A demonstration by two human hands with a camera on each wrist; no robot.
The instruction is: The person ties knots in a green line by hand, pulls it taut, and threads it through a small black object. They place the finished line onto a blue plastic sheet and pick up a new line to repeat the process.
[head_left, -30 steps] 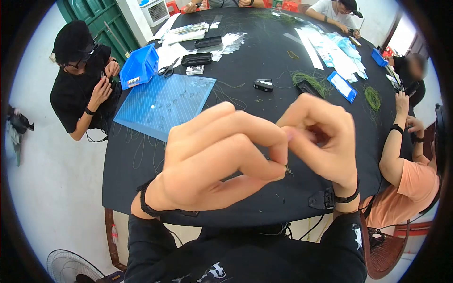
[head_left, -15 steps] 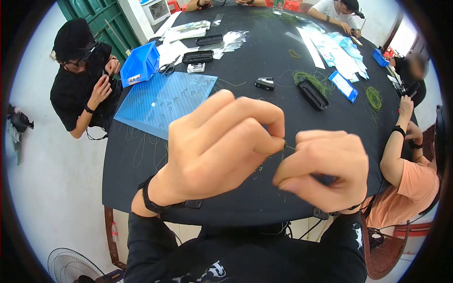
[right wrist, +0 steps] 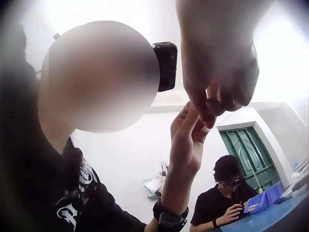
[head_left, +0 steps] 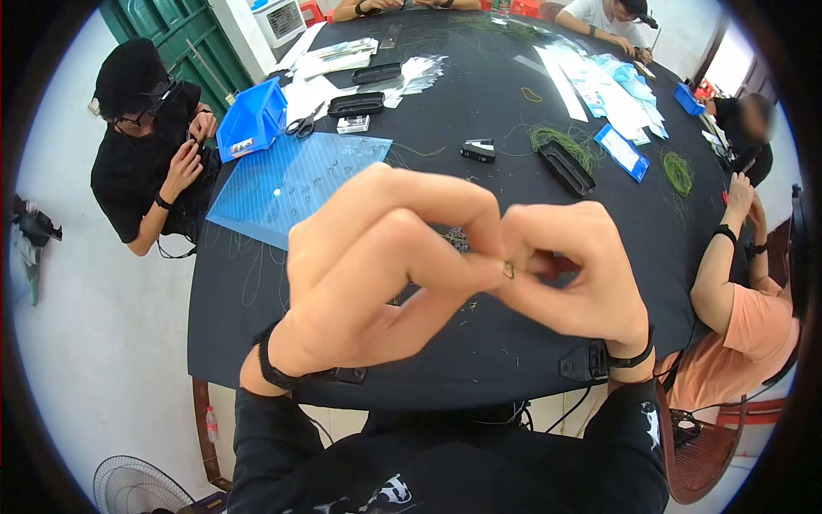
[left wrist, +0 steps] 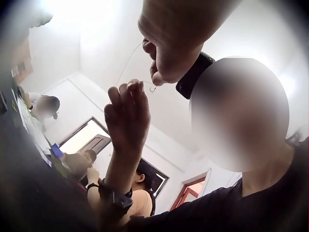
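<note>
In the middle of the head view, my left hand (head_left: 385,265) and right hand (head_left: 578,265) meet at the fingertips above the table. Between them shows a tiny fish hook (left wrist: 153,89), pinched by the left thumb and forefinger in the left wrist view. A thin line (left wrist: 126,65) loops from the left hand toward the right fingertips, which pinch it close beside the hook. In the right wrist view the left fingers (right wrist: 186,118) overlap the right ones, and the hook is hidden.
Black table (head_left: 411,377) bears a blue lined sheet (head_left: 300,180), blue bin (head_left: 253,120), scissors (head_left: 301,128), a small black stapler-like object (head_left: 478,151), a black tray (head_left: 566,169) and green line coils (head_left: 676,174). Other people sit around it.
My right hand moved down and away from the left, with line showing between them, then came back up to the left fingertips. The left hand shifted slightly left.
</note>
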